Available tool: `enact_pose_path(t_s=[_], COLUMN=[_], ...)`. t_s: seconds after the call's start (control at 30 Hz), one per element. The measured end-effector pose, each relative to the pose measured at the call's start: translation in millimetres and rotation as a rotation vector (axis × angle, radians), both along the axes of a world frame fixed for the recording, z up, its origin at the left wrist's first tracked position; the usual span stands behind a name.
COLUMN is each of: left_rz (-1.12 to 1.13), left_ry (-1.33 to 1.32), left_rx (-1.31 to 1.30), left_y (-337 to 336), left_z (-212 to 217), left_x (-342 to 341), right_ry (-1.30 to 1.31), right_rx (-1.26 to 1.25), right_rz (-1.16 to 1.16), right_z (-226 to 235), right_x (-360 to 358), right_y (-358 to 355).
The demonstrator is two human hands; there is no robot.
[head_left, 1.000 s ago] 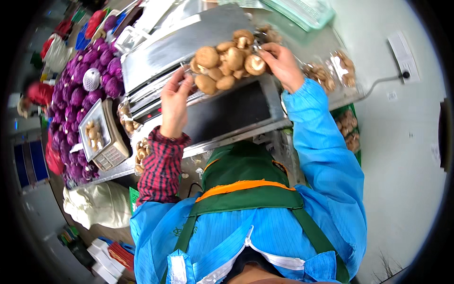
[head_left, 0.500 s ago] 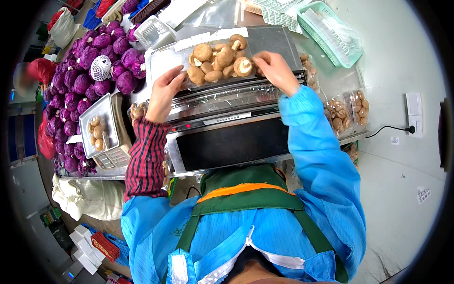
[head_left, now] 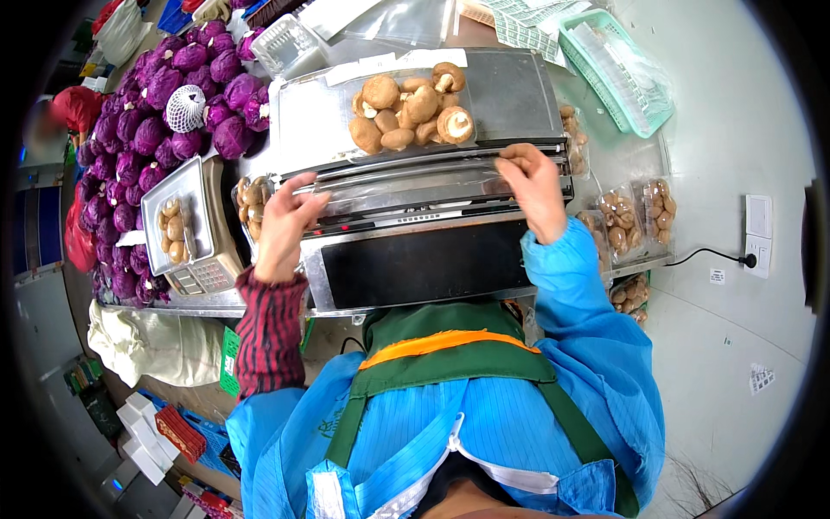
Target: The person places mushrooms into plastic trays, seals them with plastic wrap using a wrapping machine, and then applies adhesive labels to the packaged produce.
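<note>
A clear tray of brown mushrooms (head_left: 413, 117) sits on the steel top of a film wrapping machine (head_left: 519, 95). My left hand (head_left: 285, 227) and my right hand (head_left: 534, 186) are at the machine's front edge, each pinching an end of a stretched sheet of clear plastic film (head_left: 406, 186). The film spans between both hands, just in front of the tray. Both hands are apart from the mushrooms.
A pile of purple cabbages (head_left: 147, 130) lies at the left. A weighing scale (head_left: 186, 229) carries a few mushrooms. Wrapped mushroom trays (head_left: 635, 212) stand at the right, a green basket (head_left: 618, 65) behind them. A wall socket (head_left: 756, 233) is at far right.
Both hands let go of the mushroom tray, which now rests on the machine top. They drew back to the front edge and took hold of the film.
</note>
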State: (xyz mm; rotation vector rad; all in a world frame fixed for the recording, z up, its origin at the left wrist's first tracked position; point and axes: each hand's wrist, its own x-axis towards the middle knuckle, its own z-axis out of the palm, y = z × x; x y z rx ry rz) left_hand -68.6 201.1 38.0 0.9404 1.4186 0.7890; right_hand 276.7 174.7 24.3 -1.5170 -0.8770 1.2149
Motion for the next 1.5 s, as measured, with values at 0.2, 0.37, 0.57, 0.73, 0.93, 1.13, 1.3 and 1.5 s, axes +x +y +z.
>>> enact_pose_path(t_s=[0.2, 0.37, 0.57, 0.73, 0.93, 1.13, 1.3, 1.5], left_rz=[-0.045, -0.209, -0.572, -0.264, -0.680, -0.535, -0.358, -0.377], left_ry=[-0.333, -1.046, -1.032, 0.137, 0.557, -0.195, -0.221, -0.533], left_rx=[-0.336, -0.054, 0.728, 1.246, 1.061, 0.154, -0.085, -0.665], left_y=[-29.3, -31.9, 26.2, 142.1, 185.5, 105.3, 58.6, -37.2], left_z=[10.1, 51.7, 121.2, 75.1, -56.2, -42.4, 22.7, 23.8], left_x=[-13.3, -9.5, -15.3, 17.8, 27.9, 15.5, 47.7, 31.0], right_ry=[0.517, 0.676, 0.744, 0.257, -0.580, -0.021, 0.319, 0.750], right_rx=[-0.130, 0.142, 0.753, 0.917, 0.157, 0.147, -0.159, -0.675], right_rz=[0.136, 0.237, 0.477, 0.215, 0.674, 0.873, 0.746, 0.596], right_z=[14.5, 58.6, 126.3, 113.0, -14.1, -3.1, 8.2, 23.3], right_x=[10.3, 8.2, 3.2, -3.0, 2.1, 22.3, 20.6, 14.3], right_y=[-11.0, -10.2, 25.1, 119.9, 195.4, 122.5, 84.8, -19.3])
